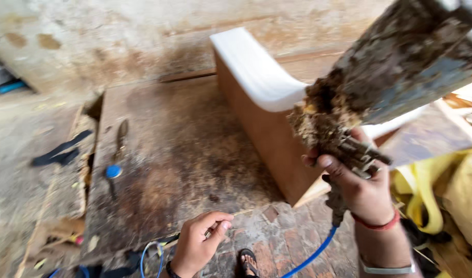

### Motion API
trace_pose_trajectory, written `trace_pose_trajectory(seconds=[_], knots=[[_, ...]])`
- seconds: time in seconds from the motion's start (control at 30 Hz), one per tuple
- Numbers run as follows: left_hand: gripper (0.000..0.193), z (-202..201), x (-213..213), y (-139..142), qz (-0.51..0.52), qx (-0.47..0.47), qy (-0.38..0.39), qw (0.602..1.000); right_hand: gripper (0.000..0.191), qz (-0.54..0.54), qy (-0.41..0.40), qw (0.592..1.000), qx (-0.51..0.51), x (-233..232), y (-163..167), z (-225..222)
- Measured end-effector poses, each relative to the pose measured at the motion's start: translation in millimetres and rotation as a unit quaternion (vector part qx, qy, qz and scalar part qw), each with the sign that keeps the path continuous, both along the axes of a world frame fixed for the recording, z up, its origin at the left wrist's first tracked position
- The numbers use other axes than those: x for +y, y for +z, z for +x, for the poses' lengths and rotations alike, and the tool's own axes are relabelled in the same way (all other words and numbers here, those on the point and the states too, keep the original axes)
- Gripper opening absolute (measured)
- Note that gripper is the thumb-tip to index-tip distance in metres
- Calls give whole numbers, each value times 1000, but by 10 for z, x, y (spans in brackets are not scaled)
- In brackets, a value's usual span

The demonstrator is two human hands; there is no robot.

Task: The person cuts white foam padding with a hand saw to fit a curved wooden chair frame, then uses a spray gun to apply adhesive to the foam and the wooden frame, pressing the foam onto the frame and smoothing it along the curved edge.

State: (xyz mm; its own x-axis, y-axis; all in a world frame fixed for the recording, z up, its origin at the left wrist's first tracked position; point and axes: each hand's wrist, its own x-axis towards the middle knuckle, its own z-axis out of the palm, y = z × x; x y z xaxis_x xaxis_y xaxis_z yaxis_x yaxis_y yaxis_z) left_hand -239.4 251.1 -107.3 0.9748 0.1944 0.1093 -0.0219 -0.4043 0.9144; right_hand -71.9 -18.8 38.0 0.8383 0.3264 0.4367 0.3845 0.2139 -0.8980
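My right hand (pixel 360 186) grips the handle of a glue-crusted spray gun (pixel 385 77), raised close to the camera with its dirty canister at the upper right. A blue air hose (pixel 312 255) runs down from the gun's base. My left hand (pixel 197 242) is low near the front edge of a stained brown board (pixel 164 164), fingertips pinched on a thin stick-like piece. Behind the gun stands a curved wooden furniture part (pixel 256 128) with white foam (pixel 251 67) on its top.
A blue-capped tool (pixel 114 170) and a dark brush-like piece (pixel 121 135) lie on the board's left. Black strap (pixel 61 152) on the dusty floor at left. Yellow fabric (pixel 442 190) is piled at right. A sandalled foot (pixel 248 261) stands on brick paving.
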Motion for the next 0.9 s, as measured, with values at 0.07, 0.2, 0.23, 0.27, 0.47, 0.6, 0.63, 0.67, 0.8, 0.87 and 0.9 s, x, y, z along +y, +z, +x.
trace_pose_trajectory(seconds=[0.07,0.2,0.23,0.27,0.47,0.6,0.63,0.67,0.8,0.87,0.9], knots=[[18,110,-125,15,15,-7,-39,999,34,32,-31,999,16,-371,107,-54],[19,297,-436,168,43,-104,-95,989,25,-17,-75,997,-12,-1020,364,-112],[20,388,-496,266,52,-125,-94,986,29,-22,-89,996,3,-1137,414,-102],[21,484,-560,401,63,-152,-93,982,34,-26,-104,994,19,-1257,467,-100],[24,1204,-944,1394,175,-330,-75,925,41,-16,-117,990,80,-1719,585,-1],[44,1895,-1364,1914,272,-162,-61,947,43,-9,-75,994,77,-1910,571,174],[55,2104,-1479,2013,301,-173,-63,936,43,-17,-67,995,70,-1959,567,229],[66,2278,-1592,2082,330,-181,-65,924,43,-24,-59,996,63,-2012,560,277],[71,2743,-1803,2211,426,-138,-71,891,47,-32,-11,997,66,-2188,545,516],[46,2845,-1794,2227,468,-56,-45,881,46,-31,21,997,62,-2244,527,616],[37,2881,-1767,2245,466,-60,-57,881,45,-29,34,997,62,-2253,516,658]])
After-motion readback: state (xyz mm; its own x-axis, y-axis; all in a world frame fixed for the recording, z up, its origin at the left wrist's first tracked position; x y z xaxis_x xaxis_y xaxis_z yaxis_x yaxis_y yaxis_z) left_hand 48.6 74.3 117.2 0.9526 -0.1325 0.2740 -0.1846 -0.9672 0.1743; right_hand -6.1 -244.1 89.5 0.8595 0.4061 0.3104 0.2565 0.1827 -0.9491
